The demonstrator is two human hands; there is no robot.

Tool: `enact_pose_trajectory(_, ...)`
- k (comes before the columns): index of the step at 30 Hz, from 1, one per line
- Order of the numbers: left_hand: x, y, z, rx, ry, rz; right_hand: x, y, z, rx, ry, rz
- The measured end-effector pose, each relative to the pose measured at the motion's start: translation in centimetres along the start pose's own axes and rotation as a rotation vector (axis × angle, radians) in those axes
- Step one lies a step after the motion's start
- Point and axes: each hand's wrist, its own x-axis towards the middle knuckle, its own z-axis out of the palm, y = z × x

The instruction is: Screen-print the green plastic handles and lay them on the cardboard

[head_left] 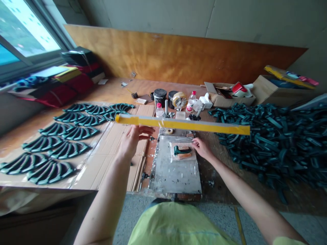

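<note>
**Right hand on a bag, left hand spread**

The right hand's fingers are bunched at the right edge of the clear plastic bag, touching it; whether they pinch it, I cannot tell. The left hand is open, fingers spread and palm facing forward, just below a long yellow-taped bar that spans the space ahead of both hands. It does not visibly grip the bar, and the bar's supports are hard to make out.

Between the hands and slightly nearer the right one, the bag lies flat on a scuffed metal plate. Inside it are a green handle and a tan strip, side by side.

Left of the left hand, dark green arched parts lie in neat rows on flattened cardboard. Right of the right hand, a large heap of loose green parts covers the desk. Ahead of the hands stand a black tin, a tape roll, a plastic bottle and an open carton.
</note>
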Motion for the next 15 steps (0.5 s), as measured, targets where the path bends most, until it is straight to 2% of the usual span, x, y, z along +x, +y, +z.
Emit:
enact_pose_trajectory(3, 0.5, 0.2, 1.0, -0.058, 0.073, 0.012, -1.5, -1.4, 2.4, -0.077, -0.087, -0.146)
enact_pose_trajectory(5, -1.0, -1.2, 1.8, -0.096, 0.168, -0.021, -1.9, -3.0, 2.6, -0.117, -0.082, -0.172)
enact_pose_trajectory(7, -3.8, -3.7, 3.0, -0.091, 0.122, -0.233, -2.7, -5.4, 2.2, -0.106, -0.015, -0.155)
enact_pose_trajectory(8, -5.4, -5.1, 3.8, -0.072, 0.015, -0.408, -3.3, -6.8, 2.1, -0.098, 0.026, -0.157)
enact_pose_trajectory(9, -7.0, -6.6, 4.6, -0.064, -0.112, -0.581, -4.0, -8.2, 2.2, -0.095, 0.055, -0.185)
enact_pose_trajectory(11, -9.7, -9.3, 5.9, -0.151, -0.185, -0.751, -5.6, -10.7, 3.0, -0.112, 0.028, -0.330)
enact_pose_trajectory(13, -11.2, -11.5, 6.0, -0.238, -0.113, -0.803, -6.7, -11.1, 3.7, -0.108, -0.063, -0.524)
enact_pose_trajectory(14, -11.4, -12.4, 5.3, -0.249, -0.056, -0.807, -7.0, -10.1, 3.7, -0.097, -0.086, -0.573)
enact_pose_trajectory(15, -11.3, -13.2, 4.1, -0.227, 0.004, -0.807, -7.0, -8.4, 3.2, -0.088, -0.080, -0.561)
